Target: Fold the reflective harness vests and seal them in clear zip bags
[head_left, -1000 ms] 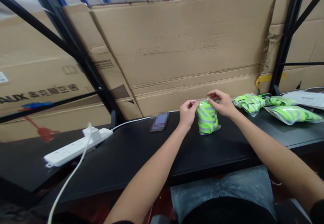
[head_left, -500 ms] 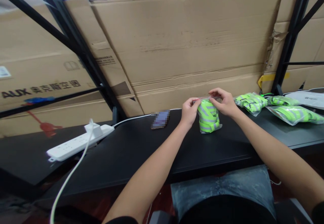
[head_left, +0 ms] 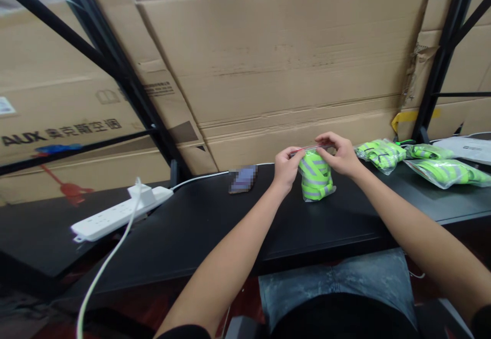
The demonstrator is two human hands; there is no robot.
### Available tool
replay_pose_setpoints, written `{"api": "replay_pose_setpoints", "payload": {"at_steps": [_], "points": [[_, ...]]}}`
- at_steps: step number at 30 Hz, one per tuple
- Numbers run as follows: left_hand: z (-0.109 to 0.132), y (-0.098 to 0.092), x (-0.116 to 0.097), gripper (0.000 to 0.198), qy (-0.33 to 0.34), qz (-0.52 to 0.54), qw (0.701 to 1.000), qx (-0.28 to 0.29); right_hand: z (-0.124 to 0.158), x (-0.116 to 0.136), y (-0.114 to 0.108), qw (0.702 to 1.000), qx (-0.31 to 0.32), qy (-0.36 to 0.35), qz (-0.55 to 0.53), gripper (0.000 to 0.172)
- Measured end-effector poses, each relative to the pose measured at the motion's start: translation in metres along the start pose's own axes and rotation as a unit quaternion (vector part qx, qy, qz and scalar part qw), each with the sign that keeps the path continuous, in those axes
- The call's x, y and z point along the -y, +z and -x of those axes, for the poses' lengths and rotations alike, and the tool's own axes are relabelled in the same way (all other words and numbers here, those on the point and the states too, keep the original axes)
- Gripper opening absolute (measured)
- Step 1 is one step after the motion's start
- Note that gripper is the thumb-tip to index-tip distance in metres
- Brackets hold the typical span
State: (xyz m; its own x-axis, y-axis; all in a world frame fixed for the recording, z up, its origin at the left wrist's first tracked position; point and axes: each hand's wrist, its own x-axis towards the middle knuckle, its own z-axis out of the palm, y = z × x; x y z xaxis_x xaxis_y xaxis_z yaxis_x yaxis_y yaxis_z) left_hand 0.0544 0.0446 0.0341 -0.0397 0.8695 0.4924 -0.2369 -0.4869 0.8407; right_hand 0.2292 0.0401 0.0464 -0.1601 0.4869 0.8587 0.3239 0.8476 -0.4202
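Between my hands a clear zip bag [head_left: 316,178] stands upright on the black tabletop, filled with folded neon-green webbing or cloth with grey reflective stripes. My left hand [head_left: 287,167] pinches the left end of its red-lined top seal. At the right end, my right hand [head_left: 338,154] grips the same seal between thumb and fingers. The bag's lower edge rests on the table. Similar bags lie flat to the right: one bag [head_left: 381,155] near my right wrist, a smaller bag [head_left: 428,152] beside it, and a larger bag [head_left: 448,173] in front.
A white power strip [head_left: 123,215] with a plugged-in adapter and cable lies at the left. A phone [head_left: 243,179] rests left of my hands. Cardboard sheets [head_left: 291,63] and black rack posts [head_left: 441,68] border the back. A white flat object [head_left: 470,148] sits far right.
Both hands keep hold of the bag's top seal with barely any shift. The bag stays in the same place; the view has moved very slightly.
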Motion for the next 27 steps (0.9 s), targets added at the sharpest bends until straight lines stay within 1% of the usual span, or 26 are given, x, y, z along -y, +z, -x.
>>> {"api": "replay_pose_setpoints", "payload": {"at_steps": [3,5,9,11,14,15,17,19,22,27], "points": [[0.000,-0.001,-0.005,0.022,-0.015,0.001,1.000,0.028,0.000,0.003,0.001,1.000,0.003,0.000,-0.010,0.021],[0.001,-0.002,-0.008,0.023,-0.006,-0.015,0.999,0.036,0.000,0.005,0.002,1.000,0.006,0.003,-0.017,0.021],[0.002,-0.001,-0.014,0.020,0.044,-0.061,0.996,0.045,0.000,0.005,0.002,0.999,0.005,0.016,-0.036,0.023],[0.003,0.000,-0.015,0.019,0.071,-0.078,0.993,0.046,-0.001,0.003,0.003,0.998,-0.004,0.031,-0.059,0.030],[0.004,0.000,-0.016,0.018,0.100,-0.096,0.990,0.037,-0.004,0.000,0.004,0.988,-0.029,0.089,-0.122,0.047],[0.005,0.000,-0.016,0.018,0.103,-0.099,0.989,0.033,-0.005,-0.001,0.004,0.982,-0.029,0.117,-0.144,0.048],[0.005,0.000,-0.016,0.018,0.097,-0.098,0.990,0.031,-0.007,-0.001,0.004,0.970,0.001,0.171,-0.174,0.042],[0.005,-0.001,-0.016,0.019,0.086,-0.096,0.991,0.036,-0.007,0.002,0.002,0.962,0.038,0.198,-0.183,0.036],[0.005,-0.002,-0.018,0.021,0.082,-0.108,0.989,0.052,-0.007,0.007,0.000,0.965,0.059,0.189,-0.173,0.035],[0.004,-0.004,-0.019,0.020,0.118,-0.129,0.982,0.075,-0.005,0.015,0.001,0.975,0.073,0.153,-0.142,0.035]]}}
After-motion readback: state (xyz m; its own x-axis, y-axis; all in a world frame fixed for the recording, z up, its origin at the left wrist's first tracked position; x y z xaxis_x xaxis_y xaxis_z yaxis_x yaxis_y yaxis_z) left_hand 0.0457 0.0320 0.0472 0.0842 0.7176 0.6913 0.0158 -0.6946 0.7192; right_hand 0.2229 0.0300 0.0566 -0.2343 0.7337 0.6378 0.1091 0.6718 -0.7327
